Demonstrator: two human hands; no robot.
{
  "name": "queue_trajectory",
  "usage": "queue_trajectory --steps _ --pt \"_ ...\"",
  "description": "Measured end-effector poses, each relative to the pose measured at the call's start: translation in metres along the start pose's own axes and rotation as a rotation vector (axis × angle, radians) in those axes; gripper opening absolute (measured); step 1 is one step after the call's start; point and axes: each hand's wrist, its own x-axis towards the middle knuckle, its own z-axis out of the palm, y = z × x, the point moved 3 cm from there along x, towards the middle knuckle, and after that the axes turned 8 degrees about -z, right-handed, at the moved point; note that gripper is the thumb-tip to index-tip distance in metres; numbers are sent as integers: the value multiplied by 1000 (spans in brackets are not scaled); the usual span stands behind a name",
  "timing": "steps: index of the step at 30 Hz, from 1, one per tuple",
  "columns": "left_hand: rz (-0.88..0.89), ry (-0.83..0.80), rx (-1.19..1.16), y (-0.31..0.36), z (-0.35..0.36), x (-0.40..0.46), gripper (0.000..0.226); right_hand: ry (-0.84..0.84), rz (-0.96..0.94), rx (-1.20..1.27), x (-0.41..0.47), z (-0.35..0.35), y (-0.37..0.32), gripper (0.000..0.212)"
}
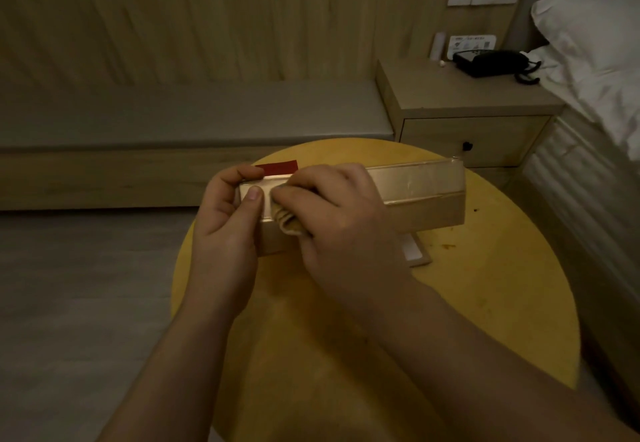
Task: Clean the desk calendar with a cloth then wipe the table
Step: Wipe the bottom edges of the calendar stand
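Observation:
A long tan desk calendar (422, 195) stands on the round yellow table (485, 303), its shiny top edge facing me and a red strip showing behind its left end. My left hand (228, 223) grips the calendar's left end, thumb on top. My right hand (343, 219) is closed on a bunched beige cloth (289, 223) and presses it against the calendar's top and front, just right of my left thumb. Most of the cloth is hidden under my fingers.
Small reddish crumbs and stains (450, 244) lie on the table to the right of the calendar. A small white card (414, 252) pokes out under the calendar. Behind stand a nightstand (460, 109) with a black telephone (491, 62), a bed (595, 60) at right, and a low bench (173, 119).

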Motion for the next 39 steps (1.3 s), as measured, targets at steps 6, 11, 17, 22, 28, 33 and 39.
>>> queue_trajectory --steps 6,11,17,22,28,33,39 --pt "8 48 64 2 -1 -1 29 -13 25 -70 -12 -20 27 29" --pt "19 86 142 5 -4 -3 33 3 157 -203 -45 -62 89 35" --pt "2 113 151 2 -3 -5 29 16 281 -198 -63 -91 128 31" --pt "18 114 138 -1 -7 -9 26 155 1033 401 -50 -107 168 13" --pt "57 64 115 -1 -8 -15 22 -424 1552 1029 -48 -74 181 41" --pt "99 23 102 6 -8 -19 29 -436 1396 1192 -41 -74 187 51" --pt "129 -33 35 20 -9 -28 19 -431 1169 1300 -37 -106 174 64"
